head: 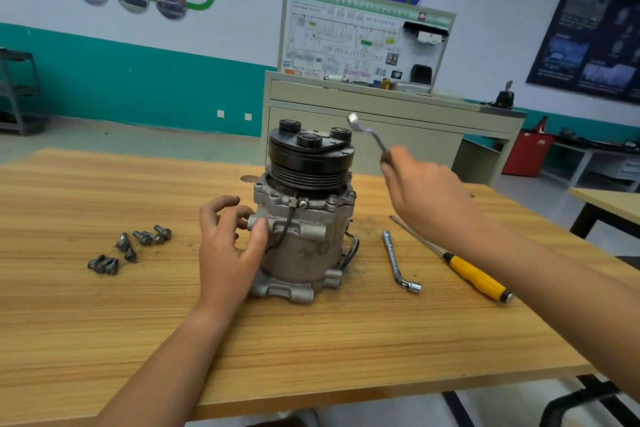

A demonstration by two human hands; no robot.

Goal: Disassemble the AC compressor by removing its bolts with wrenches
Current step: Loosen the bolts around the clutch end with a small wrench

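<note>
- Standing upright on the wooden table (104, 315) is the grey cast-metal AC compressor with a black pulley (304, 218).
- Left hand (228, 246): thumb pressing its side, fingers loosely curled, holding nothing.
- Right hand (426, 198) grips a bent silver socket wrench (369, 132), raised; next it likely must seat on a flange bolt (333, 199).
- Blur smears that grip; the compressor's far side is hidden.

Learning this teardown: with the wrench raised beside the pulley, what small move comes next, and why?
Probably lower the wrench in the right hand onto a flange bolt on the compressor: bolt heads show there, and the left hand steadies it.
</note>
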